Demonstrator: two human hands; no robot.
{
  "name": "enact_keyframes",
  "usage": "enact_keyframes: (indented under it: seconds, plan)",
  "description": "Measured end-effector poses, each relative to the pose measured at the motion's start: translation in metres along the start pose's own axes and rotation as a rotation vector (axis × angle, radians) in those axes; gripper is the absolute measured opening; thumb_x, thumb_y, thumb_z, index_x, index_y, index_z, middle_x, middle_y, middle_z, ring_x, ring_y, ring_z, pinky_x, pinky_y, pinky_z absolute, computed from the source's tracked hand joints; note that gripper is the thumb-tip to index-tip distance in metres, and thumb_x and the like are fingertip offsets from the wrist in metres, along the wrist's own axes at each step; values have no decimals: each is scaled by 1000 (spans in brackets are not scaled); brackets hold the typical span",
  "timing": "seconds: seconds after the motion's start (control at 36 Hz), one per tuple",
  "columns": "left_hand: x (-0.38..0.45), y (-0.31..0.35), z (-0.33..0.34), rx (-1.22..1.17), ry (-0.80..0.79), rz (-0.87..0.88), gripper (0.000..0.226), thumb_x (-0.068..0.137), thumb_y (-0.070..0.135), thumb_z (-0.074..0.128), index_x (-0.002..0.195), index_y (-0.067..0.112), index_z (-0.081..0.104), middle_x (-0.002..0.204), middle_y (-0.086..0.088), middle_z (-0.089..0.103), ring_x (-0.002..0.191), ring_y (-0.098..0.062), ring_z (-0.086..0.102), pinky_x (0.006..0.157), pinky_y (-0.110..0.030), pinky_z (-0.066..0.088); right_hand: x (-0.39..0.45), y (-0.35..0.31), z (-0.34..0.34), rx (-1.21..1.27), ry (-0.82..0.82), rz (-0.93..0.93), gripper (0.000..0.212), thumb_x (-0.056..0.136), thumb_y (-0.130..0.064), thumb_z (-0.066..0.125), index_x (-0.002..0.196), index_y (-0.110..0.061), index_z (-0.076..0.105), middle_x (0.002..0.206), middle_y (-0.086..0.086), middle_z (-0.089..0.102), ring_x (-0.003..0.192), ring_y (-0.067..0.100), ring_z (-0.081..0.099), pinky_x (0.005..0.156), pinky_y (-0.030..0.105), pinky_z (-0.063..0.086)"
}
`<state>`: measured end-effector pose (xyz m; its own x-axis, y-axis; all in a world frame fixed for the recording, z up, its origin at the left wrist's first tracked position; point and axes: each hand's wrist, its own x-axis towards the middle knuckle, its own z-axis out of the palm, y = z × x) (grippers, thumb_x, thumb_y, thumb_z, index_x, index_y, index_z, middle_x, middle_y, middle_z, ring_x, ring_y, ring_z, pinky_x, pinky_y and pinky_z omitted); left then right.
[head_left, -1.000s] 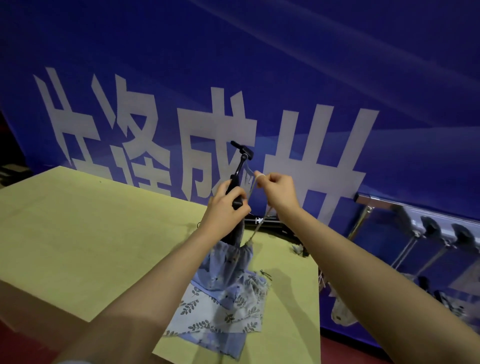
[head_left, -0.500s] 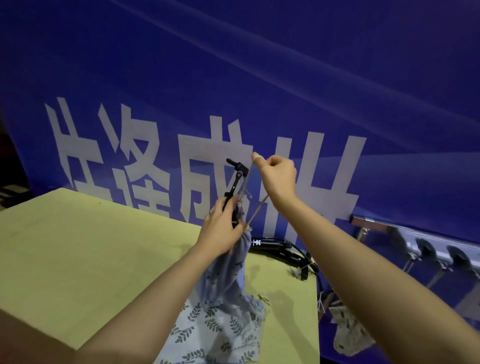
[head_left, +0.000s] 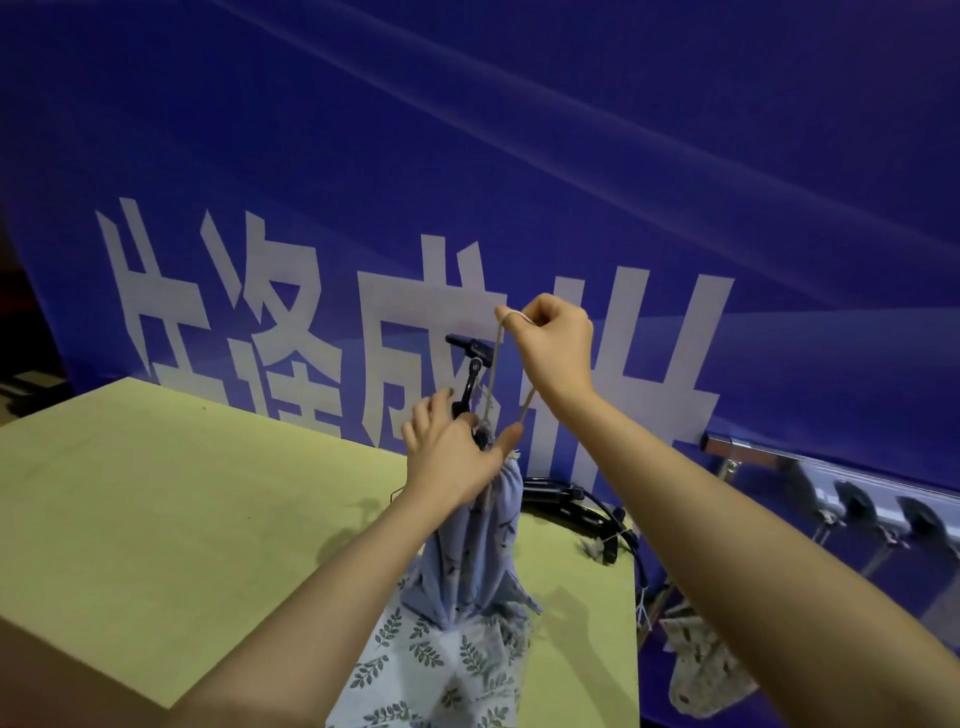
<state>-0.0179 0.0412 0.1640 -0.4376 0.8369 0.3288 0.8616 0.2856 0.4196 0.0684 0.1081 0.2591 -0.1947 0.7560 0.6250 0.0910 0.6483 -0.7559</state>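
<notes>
Over table (head_left: 182, 493), pouch (head_left: 478, 561) upright, rod (head_left: 470, 383) pointing up, right hand (head_left: 553, 348) pinching cord (head_left: 493, 364)

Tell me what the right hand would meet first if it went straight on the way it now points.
Probably the blue banner. The right hand, pinching the drawstring, points up and away; nothing shows between it and the banner, though depth is unclear.
</notes>
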Motion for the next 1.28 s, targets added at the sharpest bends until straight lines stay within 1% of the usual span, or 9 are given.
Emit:
enact_keyframes:
  seconds: [0.14,0.22,0.31,0.44,0.56,0.64,0.89,1.11,1.28]
  plan:
    - [9,15,-6,53,-83,91,65,79,72,48,112,17,61,151,-6,27,142,-26,13,113,-42,15,1,-6,-6,74,6,7,36,87,-17,67,58,-13,46,51,-5,42,44,0,39,52,13,38]
    - [9,23,-6,25,-88,84,59,75,67,57,109,18,56,140,-8,38,136,-28,27,112,-40,22,2,-14,-13,86,4,-30,38,86,-16,67,56,-15,45,51,-5,42,44,0,40,51,10,38]
    - [6,38,-10,62,-66,49,65,79,69,51,118,16,54,132,-10,42,129,-29,35,110,-38,26,3,-20,-22,74,44,-64,33,86,-19,68,60,-11,49,53,-3,44,50,5,40,56,20,42]
    - [4,65,-18,198,-65,36,64,89,65,37,131,18,48,143,-12,35,134,-30,29,110,-38,23,0,-28,-41,85,159,-95,37,84,-16,68,56,-11,46,51,-4,41,51,9,37,64,36,50]
    - [-1,86,-22,262,-76,70,59,92,61,30,126,17,52,140,-13,38,128,-31,36,105,-40,26,-2,-33,-66,97,226,-95,36,85,-15,68,57,-6,47,51,-3,41,50,5,36,55,23,41]
    - [-7,101,-18,289,-79,91,60,93,60,29,127,17,51,140,-14,37,128,-32,36,106,-41,27,-5,-32,-86,107,269,-73,42,85,-15,67,54,-17,40,51,-5,38,50,6,34,55,24,38]
    - [-42,166,1,211,-21,127,55,91,59,35,125,16,46,130,-12,38,121,-30,36,101,-39,30,-17,-25,-158,103,331,-64,39,88,-14,64,56,-14,41,51,-5,37,48,3,33,55,12,38]
    - [-89,236,41,140,-58,79,76,84,69,40,137,17,27,144,-17,19,121,-37,39,100,-42,31,-50,-4,-245,22,299,6,38,86,-14,65,60,2,43,53,1,36,54,11,31,58,31,38]
    - [-138,278,84,384,-169,19,104,75,85,27,144,7,22,150,-16,15,125,-34,32,99,-38,29,-88,26,-304,-25,227,115,42,84,-14,67,56,-10,37,48,-5,32,50,9,28,54,28,33]
